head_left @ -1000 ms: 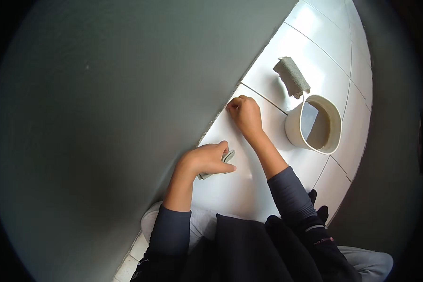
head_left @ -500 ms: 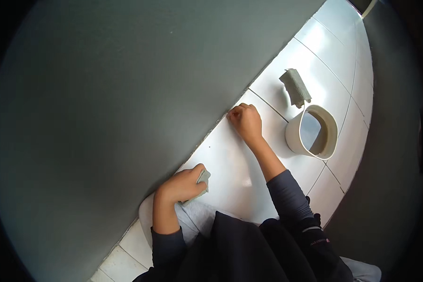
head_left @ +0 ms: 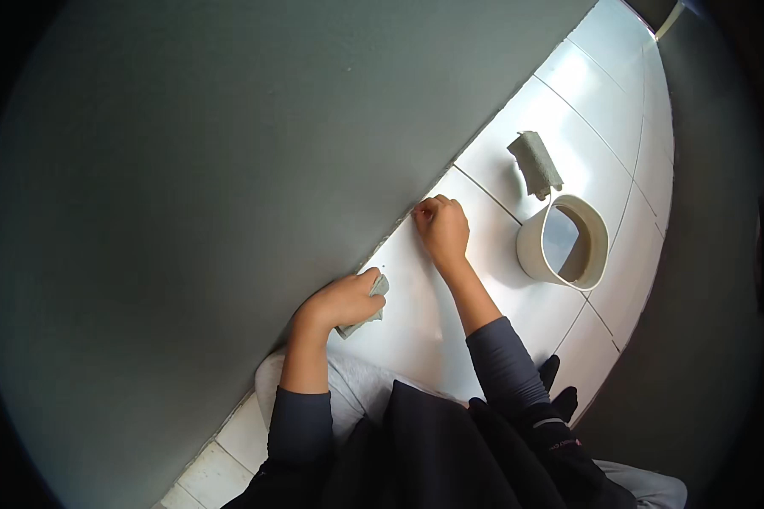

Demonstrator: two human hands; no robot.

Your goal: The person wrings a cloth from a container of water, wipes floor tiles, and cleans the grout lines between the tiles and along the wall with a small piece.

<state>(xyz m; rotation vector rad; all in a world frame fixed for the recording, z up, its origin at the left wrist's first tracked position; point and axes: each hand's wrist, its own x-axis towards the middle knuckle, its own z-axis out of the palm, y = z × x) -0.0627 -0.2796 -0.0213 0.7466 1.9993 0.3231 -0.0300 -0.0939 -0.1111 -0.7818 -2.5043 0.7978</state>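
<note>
My left hand (head_left: pixel 344 301) is closed on a folded grey-green cloth (head_left: pixel 365 318), low over the white tiles near the foot of the grey wall. Farther up along the same edge, my right hand (head_left: pixel 443 227) has its fingers pinched together beside the wall; what they hold, if anything, is too small to name. To the right of my right hand stands a white bucket (head_left: pixel 530 246) with murky water in it. A second grey-green cloth (head_left: pixel 535 164), partly rolled, lies on the tiles just beyond the bucket.
The grey wall (head_left: pixel 212 170) fills the left side and meets the white tiled floor (head_left: pixel 407 339) along a rough edge. My legs in light grey trousers (head_left: pixel 344 377) are at the bottom. A thin pale object (head_left: pixel 671 19) shows at the top right.
My left hand moved down and left toward my knee with the cloth, then back up a little onto the tiles. My right hand stays by the wall edge. The view has shifted slightly.
</note>
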